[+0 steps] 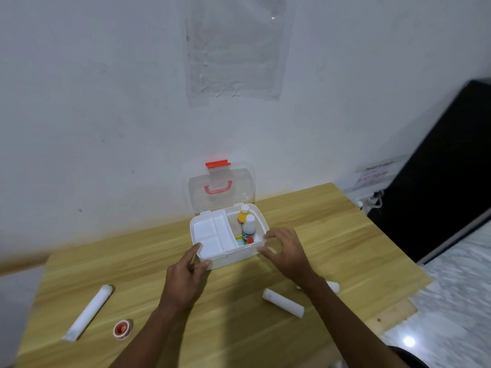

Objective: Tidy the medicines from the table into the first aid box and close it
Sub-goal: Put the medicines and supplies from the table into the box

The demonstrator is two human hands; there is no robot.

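Medicines on the wooden table (332, 221): three white gauze rolls, at 8 o'clock (89, 312), 5 o'clock (283, 302) and, half hidden by the right forearm, 4 o'clock (333, 286); one red tape roll (122, 328) at 7 o'clock. White plastic first aid box (239, 254) stands lid-up, holding two bottles (247, 221). Left hand (186, 277) pinches its near-left corner; right hand (285, 251), fingers spread, touches its right rim.

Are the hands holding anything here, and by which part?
Both hands are on the open first aid box: the left hand has a grip on its near left corner, and the right hand is at its right front edge. Neither holds a medicine.
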